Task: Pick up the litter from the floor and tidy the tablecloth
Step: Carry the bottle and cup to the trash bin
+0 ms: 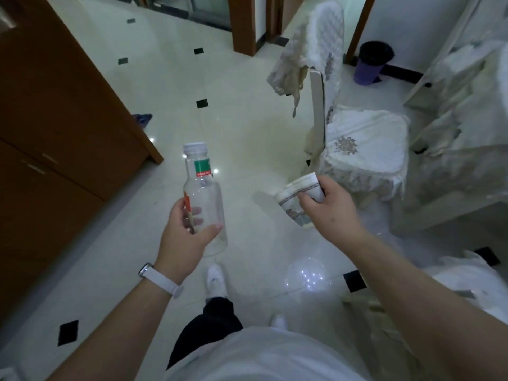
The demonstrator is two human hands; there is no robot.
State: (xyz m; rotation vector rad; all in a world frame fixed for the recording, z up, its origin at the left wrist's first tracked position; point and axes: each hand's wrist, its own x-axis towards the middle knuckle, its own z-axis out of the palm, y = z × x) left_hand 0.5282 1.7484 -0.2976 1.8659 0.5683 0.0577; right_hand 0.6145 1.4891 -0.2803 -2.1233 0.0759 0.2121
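Clear bottle [204, 204] with green-red label, white cap; purple bin [369, 70].

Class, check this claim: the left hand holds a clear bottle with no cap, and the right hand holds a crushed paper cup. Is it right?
Not quite. The head view shows a white cap on the bottle in the left hand; the right hand does hold the crushed paper cup.

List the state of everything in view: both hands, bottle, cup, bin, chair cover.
bottle: capped, looks empty, off the floor.
left hand: grips the bottle low down.
paper cup: crushed, off the floor.
right hand: grips the paper cup.
bin: upright, black liner in.
chair cover: askew, hanging off the chair back.
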